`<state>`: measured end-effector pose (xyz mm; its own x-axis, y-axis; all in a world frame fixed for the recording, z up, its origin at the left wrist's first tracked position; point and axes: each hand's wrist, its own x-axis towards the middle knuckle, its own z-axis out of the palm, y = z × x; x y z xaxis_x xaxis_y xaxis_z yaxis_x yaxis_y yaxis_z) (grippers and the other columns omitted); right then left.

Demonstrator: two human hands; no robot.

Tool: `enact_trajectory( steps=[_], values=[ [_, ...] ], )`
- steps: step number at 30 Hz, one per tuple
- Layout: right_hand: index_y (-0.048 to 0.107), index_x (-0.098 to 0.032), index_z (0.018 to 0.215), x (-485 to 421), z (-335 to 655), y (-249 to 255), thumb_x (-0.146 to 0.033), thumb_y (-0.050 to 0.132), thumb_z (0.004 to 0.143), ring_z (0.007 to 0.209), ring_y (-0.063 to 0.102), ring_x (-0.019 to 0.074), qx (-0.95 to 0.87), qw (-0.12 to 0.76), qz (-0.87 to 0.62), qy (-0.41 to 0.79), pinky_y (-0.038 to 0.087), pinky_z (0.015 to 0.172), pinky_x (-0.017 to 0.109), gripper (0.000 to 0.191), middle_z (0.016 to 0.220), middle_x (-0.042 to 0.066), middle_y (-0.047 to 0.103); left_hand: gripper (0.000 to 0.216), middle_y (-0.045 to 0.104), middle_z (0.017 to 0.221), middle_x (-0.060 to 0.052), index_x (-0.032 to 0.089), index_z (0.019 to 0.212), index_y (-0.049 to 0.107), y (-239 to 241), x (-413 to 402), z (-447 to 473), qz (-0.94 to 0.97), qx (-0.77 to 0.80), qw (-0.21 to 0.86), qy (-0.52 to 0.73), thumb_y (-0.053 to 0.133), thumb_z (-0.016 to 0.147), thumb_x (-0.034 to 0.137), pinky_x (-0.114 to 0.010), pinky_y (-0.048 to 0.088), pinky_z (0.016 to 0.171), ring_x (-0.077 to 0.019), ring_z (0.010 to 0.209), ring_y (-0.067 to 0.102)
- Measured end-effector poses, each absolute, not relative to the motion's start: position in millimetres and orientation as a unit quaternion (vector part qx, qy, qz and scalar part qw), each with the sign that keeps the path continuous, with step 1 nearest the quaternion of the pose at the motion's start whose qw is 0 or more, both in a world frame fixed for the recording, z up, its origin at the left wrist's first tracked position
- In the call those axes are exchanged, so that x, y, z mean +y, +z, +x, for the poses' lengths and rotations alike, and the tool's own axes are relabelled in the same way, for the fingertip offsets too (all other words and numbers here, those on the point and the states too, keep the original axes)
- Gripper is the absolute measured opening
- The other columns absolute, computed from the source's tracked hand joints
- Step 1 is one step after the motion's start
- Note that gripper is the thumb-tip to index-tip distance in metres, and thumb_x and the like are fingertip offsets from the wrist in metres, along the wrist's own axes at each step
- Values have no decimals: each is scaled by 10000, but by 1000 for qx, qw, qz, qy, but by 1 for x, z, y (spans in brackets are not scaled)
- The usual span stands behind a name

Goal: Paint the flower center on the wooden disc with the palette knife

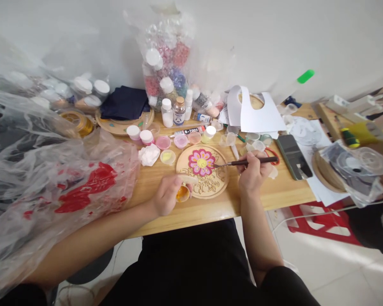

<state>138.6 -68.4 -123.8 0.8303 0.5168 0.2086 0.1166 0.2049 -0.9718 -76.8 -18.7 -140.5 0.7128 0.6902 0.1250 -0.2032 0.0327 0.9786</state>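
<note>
A round wooden board [221, 185] lies flat on the table, bearing raised golden outlines and a pink and magenta flower [201, 162] with a yellow centre. My right hand [253, 172] is closed around the dark handle of a thin palette knife [234, 162]; its metal tip is over or on the board just right of the flower, though contact is unclear. At the board's lower left edge, my left hand [167, 195] grips a small plastic cup of orange paste [182, 194]. Its pale lid [189, 179] stands open above it.
Behind the board are open cups of pink paste [180, 141], a B-7000 glue tube [193, 130] and small bottles [179, 111]. Crumpled tissue [149, 155] lies left. A phone [294, 157] and red-handled scissors [272, 156] lie right. Plastic bags [92, 178] cover the left side.
</note>
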Motion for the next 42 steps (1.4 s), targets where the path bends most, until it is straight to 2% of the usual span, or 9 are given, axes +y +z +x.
enact_trajectory(
  steps=[4,17,24,27,30,33,38,40,42],
  values=[
    [536,-215,485,-69,138,-123,-275,643,725,310,338,48,-254,735,-614,132,220,311,192,270,397,-77,424,687,611,544,-53,139,667,649,-140,-19,-77,619,195,689,323,375,975,688,-277,474,549,-161,548,600],
    [520,-226,497,-70,138,-120,-303,641,742,328,365,61,-237,727,-634,118,241,320,199,283,406,-71,447,691,634,559,-62,138,657,637,-139,-19,-76,617,205,685,329,383,964,703,-261,455,516,-148,520,587],
    [544,-226,498,-70,138,-120,-259,636,733,315,352,65,-237,749,-608,110,234,310,215,254,403,-78,436,719,611,529,-54,147,633,638,-138,-16,-74,578,223,720,314,393,932,754,-260,458,506,-148,502,578],
    [503,-222,486,-66,143,-120,-284,652,701,321,345,65,-210,777,-585,103,222,304,215,269,409,-77,416,762,597,516,-52,149,661,654,-137,-14,-73,556,233,738,303,341,914,796,-277,469,505,-162,502,577],
    [464,-217,488,-63,152,-115,-355,684,640,335,322,53,-169,800,-560,135,208,297,201,302,431,-77,419,771,624,563,-61,143,710,666,-139,-13,-73,556,248,726,320,321,913,802,-293,486,533,-183,559,611],
    [482,-209,486,-65,154,-102,-404,712,584,330,307,49,-169,795,-541,217,190,287,187,317,418,-83,398,732,656,631,-66,148,739,658,-143,-15,-72,563,263,680,389,340,925,780,-305,493,578,-196,639,638],
    [562,-208,531,-81,124,-77,-342,675,722,320,373,81,-287,773,-504,255,270,295,196,259,382,-70,426,641,699,808,-74,178,872,665,-150,-16,-70,561,278,631,458,356,956,733,-360,538,697,-220,759,669],
    [592,-206,574,-87,103,-74,-284,668,778,344,438,88,-320,765,-516,213,308,306,208,232,456,-54,517,620,704,862,-80,193,904,675,-152,-16,-71,570,267,627,459,337,974,709,-377,545,727,-234,801,681],
    [649,-208,670,-92,83,-76,-262,658,854,401,517,95,-386,726,-547,155,412,387,224,192,522,-51,576,606,710,891,-84,201,918,683,-152,-17,-72,583,256,617,463,316,995,677,-394,546,767,-247,850,688]
  ],
)
